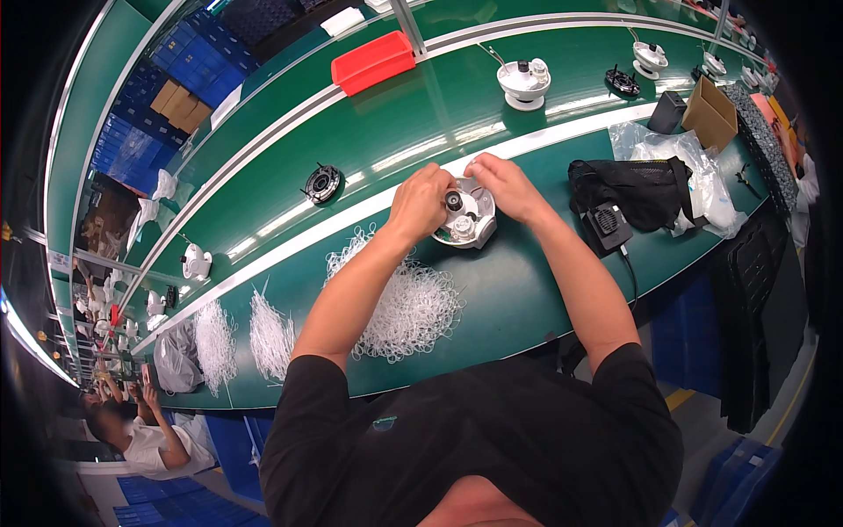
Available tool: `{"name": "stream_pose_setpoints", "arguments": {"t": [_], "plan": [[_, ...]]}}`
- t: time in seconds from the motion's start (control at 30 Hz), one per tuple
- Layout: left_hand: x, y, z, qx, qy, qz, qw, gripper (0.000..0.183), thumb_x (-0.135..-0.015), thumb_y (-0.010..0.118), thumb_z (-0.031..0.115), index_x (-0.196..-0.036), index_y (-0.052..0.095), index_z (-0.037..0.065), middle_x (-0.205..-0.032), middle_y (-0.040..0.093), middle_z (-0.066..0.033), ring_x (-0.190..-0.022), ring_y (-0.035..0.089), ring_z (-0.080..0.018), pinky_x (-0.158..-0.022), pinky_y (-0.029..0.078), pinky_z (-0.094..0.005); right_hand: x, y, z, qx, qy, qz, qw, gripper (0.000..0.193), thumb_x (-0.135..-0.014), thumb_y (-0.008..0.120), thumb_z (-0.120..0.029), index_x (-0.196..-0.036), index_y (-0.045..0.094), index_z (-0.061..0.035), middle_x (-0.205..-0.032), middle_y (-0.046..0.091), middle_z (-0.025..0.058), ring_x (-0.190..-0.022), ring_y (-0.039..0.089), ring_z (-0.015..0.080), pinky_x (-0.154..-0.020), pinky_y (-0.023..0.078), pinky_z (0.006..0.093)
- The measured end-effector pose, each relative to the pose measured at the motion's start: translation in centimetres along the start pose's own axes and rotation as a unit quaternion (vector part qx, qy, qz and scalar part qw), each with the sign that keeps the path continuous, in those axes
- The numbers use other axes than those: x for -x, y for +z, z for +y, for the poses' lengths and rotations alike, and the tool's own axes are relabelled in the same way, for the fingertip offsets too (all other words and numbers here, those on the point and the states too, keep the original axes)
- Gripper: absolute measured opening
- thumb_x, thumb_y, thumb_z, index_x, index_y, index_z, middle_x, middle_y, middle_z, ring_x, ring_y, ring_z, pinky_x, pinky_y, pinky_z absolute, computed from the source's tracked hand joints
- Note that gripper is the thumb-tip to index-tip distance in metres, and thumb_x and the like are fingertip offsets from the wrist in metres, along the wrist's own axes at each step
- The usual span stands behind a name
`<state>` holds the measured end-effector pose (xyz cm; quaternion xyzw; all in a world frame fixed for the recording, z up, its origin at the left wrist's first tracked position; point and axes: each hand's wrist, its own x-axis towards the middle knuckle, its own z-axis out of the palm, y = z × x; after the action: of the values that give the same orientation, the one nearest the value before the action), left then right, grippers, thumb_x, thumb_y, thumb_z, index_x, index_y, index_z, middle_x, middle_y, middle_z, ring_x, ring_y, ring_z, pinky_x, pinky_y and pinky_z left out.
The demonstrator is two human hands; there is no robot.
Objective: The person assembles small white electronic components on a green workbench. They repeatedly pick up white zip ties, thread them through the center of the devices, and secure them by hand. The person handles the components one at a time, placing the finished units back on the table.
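A white round camera housing (481,231) with a black lens module inside rests on the green bench in front of me. My left hand (423,204) is closed on its left rim, fingers curled over the top edge near the lens. At the far right rim, my right hand (505,186) is pinched, with its fingertips over the edge; what lies between them is too small to make out. Left of the housing, beside my left forearm, lies a large pile of white looped ties (408,303).
Several white camera units (524,83) and black round parts (323,184) sit along the green conveyor. A red tray (373,63) stands beyond. To the right lie a black mesh bag (628,189), a black charger-like box (606,230) and a cardboard box (709,114). A co-worker (162,443) sits at far left.
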<state>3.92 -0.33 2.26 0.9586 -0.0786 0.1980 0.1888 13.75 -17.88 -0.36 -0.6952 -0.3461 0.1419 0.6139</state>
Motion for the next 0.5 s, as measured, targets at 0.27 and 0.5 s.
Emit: {"name": "stream_pose_setpoints", "arguments": {"t": [0.27, 0.5], "plan": [[0.4, 0.2, 0.3, 0.050, -0.050, 0.016, 0.997, 0.006, -0.081, 0.067, 0.002, -0.087, 0.064, 0.002, -0.088, 0.065, -0.0164, -0.083, 0.064, -0.0375, -0.072, 0.051, -0.0442, 0.1, -0.3, -1.7, 0.266, -0.115, -0.063, 0.955, 0.018, -0.084, 0.069, -0.018, -0.094, 0.068, -0.0031, -0.089, 0.066, 0.0154, -0.086, 0.065, 0.0350, -0.075, 0.050, 0.0443], [0.3, 0.4, 0.1, -0.017, -0.063, 0.037, 0.997, 0.008, -0.087, 0.063, 0.010, -0.087, 0.063, 0.003, -0.094, 0.064, -0.0182, -0.087, 0.063, -0.0403, -0.077, 0.051, -0.0478, -1.3, -1.2, -2.2, 0.376, -0.085, -0.137, 0.912, 0.016, -0.083, 0.067, -0.017, -0.091, 0.068, -0.0032, -0.093, 0.067, 0.0156, -0.084, 0.065, 0.0351, -0.076, 0.051, 0.0437]]}}
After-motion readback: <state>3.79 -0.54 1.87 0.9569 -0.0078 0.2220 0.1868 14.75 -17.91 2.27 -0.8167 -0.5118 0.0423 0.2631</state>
